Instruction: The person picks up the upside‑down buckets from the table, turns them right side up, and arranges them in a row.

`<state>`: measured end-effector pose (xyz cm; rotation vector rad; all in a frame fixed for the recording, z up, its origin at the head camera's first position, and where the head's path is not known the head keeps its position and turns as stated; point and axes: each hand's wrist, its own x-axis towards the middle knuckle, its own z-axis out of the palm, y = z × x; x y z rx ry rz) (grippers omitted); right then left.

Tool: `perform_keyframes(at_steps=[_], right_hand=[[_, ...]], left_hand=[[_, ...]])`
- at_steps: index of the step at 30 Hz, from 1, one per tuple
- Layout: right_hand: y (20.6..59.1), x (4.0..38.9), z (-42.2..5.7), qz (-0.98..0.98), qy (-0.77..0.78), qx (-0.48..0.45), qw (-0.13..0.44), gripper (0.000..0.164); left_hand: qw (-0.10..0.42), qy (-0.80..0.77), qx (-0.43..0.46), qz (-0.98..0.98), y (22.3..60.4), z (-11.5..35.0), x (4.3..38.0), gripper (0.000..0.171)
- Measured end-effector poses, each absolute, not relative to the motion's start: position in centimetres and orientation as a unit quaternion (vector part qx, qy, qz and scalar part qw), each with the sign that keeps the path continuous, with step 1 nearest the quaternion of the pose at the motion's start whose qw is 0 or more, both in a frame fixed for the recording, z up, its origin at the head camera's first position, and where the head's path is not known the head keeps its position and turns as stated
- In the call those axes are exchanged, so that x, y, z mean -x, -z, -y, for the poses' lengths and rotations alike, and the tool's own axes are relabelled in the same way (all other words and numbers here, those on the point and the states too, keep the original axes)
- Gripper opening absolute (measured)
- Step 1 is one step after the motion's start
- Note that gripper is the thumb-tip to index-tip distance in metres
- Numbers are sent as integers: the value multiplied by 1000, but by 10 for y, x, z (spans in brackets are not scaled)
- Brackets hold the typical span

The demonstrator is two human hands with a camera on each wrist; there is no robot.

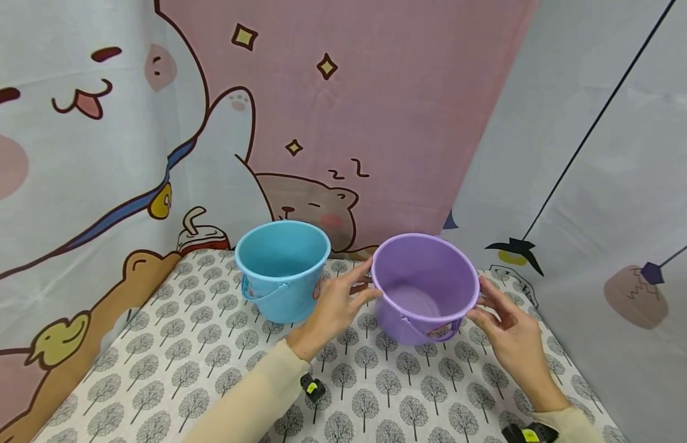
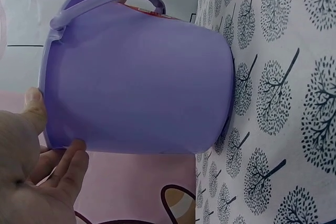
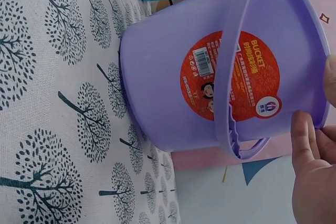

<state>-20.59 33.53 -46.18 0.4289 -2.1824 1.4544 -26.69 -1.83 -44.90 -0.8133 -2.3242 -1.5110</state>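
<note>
A purple bucket point(image 1: 426, 271) stands on the tree-patterned cloth, its open mouth tipped a little toward me. My left hand point(image 1: 335, 304) pinches its rim on the left, thumb at the rim and fingers against the outer wall. Across from it, my right hand point(image 1: 510, 335) grips the right side of the rim between thumb and fingers. The bucket's purple handle point(image 3: 229, 61) hangs down over a round red label point(image 3: 265, 74) in the right wrist view. Just left of my left hand is a light blue bucket point(image 1: 282, 301), upright, with its handle lowered at the front.
The cloth point(image 1: 172, 381) with printed trees covers the table. Behind it hangs a pink and white curtain point(image 1: 399, 111) with cartoon animals, and a pale sheet point(image 1: 615, 203) rises at the right. Each wrist wears a black strap device point(image 1: 313, 387).
</note>
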Motion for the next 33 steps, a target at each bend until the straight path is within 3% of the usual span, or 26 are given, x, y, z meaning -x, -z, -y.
perform_keyframes(at_steps=[15, 33], right_hand=[[467, 213, -332, 821, -494, -107, 263, 65], [471, 211, -321, 822, -514, -98, 223, 57]], left_hand=[[102, 498, 261, 821, 449, 9, 271, 94], [80, 468, 240, 847, 450, 14, 268, 96]])
